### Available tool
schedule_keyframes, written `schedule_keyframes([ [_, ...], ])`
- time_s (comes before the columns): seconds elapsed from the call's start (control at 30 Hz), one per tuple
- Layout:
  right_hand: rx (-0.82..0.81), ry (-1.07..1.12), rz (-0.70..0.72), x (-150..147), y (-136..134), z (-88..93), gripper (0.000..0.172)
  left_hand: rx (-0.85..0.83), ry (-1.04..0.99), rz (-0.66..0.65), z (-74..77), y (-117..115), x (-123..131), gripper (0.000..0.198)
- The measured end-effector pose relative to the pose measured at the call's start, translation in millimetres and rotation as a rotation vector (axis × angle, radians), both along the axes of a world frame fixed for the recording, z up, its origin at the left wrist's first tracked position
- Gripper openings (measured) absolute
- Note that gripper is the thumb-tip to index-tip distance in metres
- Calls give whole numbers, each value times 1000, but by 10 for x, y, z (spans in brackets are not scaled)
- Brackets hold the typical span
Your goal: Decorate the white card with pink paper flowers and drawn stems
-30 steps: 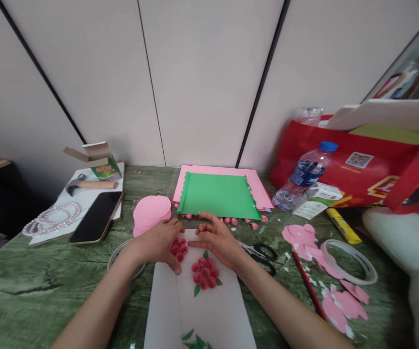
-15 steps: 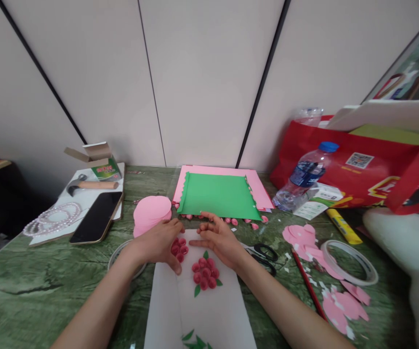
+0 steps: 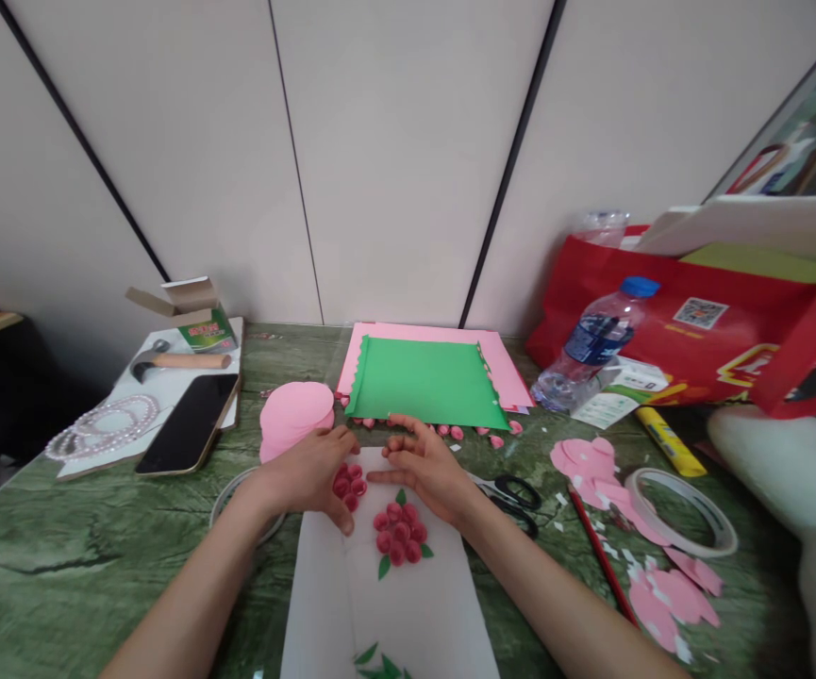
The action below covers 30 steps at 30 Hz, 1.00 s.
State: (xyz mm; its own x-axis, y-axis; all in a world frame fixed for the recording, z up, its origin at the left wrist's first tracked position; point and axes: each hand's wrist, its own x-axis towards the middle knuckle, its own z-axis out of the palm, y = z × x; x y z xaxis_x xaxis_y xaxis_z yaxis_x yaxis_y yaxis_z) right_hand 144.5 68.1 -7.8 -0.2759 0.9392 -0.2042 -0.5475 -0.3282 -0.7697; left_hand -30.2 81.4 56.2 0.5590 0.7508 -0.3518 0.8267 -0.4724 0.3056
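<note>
A white paper sheet (image 3: 326, 594) lies in front of me on the green wood-grain table. On it sits a cluster of pink rolled paper flowers (image 3: 400, 535) with green paper leaves around it. Farther up on the left is another flower cluster (image 3: 349, 485), partly hidden by my left hand (image 3: 312, 474). That hand curves beside this cluster, thumb and fingers apart at its near and far sides; whether it presses on the flowers I cannot tell. My right hand (image 3: 428, 469) is at the cluster's right, fingers spread, one fingertip close to it. Loose green leaves (image 3: 383, 666) lie near the sheet's bottom edge.
Behind stands a green paper piece (image 3: 422, 377) over pink sheets, with small rolled flowers along it. Pink paper ovals (image 3: 294, 413), a phone (image 3: 191, 422) and a hammer (image 3: 188, 360) are left. Scissors (image 3: 513, 495), a pencil (image 3: 602, 556), tape (image 3: 683, 509) and a bottle (image 3: 595, 339) are right.
My right hand's fingers have shifted very slightly. The left hand, the flower clusters and the sheet look the same.
</note>
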Motion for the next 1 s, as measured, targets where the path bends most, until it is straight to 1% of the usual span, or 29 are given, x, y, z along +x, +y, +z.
schedule_keyframes([
  [0.27,0,-6,48,7,-4,25,57,-2,-11,6,-16,6,-9,62],
  [0.47,0,-10,-7,22,13,22,55,-6,-10,20,-9,0,-10,61],
  [0.7,-21,-17,-23,-2,-5,38,55,-11,9,27,20,-8,9,61],
  [1.0,-8,-13,-30,-21,5,6,56,-9,-17,15,-38,13,-22,63],
])
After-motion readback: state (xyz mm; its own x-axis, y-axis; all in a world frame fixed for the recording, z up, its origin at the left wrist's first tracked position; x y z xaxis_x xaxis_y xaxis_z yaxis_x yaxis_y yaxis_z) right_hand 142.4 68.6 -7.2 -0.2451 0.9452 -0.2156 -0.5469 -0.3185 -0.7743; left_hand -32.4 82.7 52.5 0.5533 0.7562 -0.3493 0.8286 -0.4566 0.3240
